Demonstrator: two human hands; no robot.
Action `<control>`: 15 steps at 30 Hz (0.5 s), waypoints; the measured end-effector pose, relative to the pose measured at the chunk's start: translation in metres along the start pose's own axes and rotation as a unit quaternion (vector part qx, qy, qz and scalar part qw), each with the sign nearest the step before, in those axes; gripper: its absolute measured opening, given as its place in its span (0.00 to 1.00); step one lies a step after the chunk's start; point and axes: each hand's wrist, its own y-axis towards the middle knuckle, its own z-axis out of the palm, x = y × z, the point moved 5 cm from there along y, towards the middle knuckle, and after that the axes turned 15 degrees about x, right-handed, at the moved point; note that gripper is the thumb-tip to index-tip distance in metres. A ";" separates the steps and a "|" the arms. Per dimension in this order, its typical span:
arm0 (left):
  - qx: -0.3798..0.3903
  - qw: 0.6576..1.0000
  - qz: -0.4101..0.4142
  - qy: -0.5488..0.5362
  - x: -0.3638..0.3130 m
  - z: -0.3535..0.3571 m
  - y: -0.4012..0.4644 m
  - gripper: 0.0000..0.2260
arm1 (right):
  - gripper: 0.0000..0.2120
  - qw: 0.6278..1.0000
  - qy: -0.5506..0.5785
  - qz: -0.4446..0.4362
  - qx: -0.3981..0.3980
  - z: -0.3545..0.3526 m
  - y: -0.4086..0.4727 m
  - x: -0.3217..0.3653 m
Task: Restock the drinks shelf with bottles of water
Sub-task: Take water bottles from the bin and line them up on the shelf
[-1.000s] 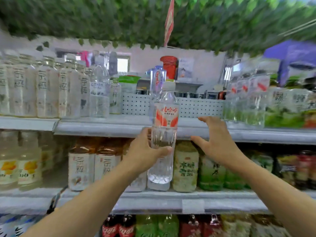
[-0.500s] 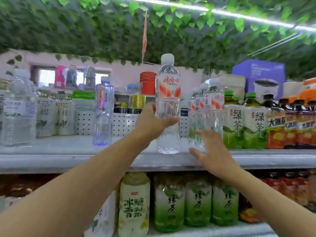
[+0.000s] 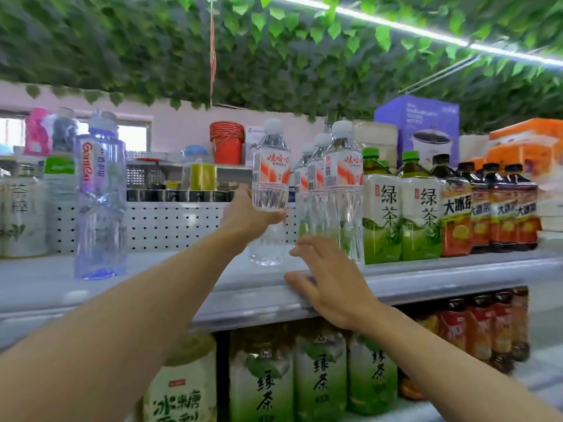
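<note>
My left hand [image 3: 246, 213] grips a clear water bottle [image 3: 269, 193] with a red-and-white label and white cap, upright, its base on or just above the upper shelf [image 3: 182, 281]. It stands just left of a row of matching water bottles [image 3: 341, 190]. My right hand [image 3: 329, 281] is open, fingers spread, its thumb at the shelf's front edge, in front of that row and holding nothing.
A tall bluish water bottle [image 3: 100, 202] stands left on the same shelf. Green tea bottles [image 3: 402, 208] and dark iced-tea bottles [image 3: 493, 208] fill the right side. A white perforated back panel [image 3: 170, 226] lies behind. More drinks [image 3: 316, 379] crowd the shelf below.
My left hand has carried the bottle up from the lower shelf's level and now lowers it onto the upper shelf beside the row. My right hand has dropped to the shelf's front edge.
</note>
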 end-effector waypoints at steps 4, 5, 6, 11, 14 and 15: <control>0.015 1.000 -0.010 -0.002 0.009 0.003 0.009 0.28 | 0.29 1.000 -0.029 -0.007 -0.006 0.008 0.001 0.001; 0.020 1.000 -0.010 -0.004 0.012 0.003 0.011 0.28 | 0.28 0.999 -0.032 -0.005 -0.009 0.009 0.001 0.001; 0.024 1.000 -0.007 -0.009 0.013 0.004 0.013 0.27 | 0.27 0.999 -0.036 -0.006 -0.014 0.009 0.001 0.001; 0.044 0.999 -0.012 -0.017 0.024 0.000 0.016 0.26 | 0.25 0.998 -0.046 -0.018 -0.026 0.011 0.001 0.001; 0.099 0.994 -0.046 -0.008 0.025 -0.001 0.022 0.24 | 0.25 0.998 -0.053 -0.025 -0.029 0.013 0.001 -0.001; 0.120 0.991 -0.057 0.002 0.024 -0.002 0.025 0.22 | 0.26 0.998 -0.053 -0.028 -0.028 0.014 0.001 -0.001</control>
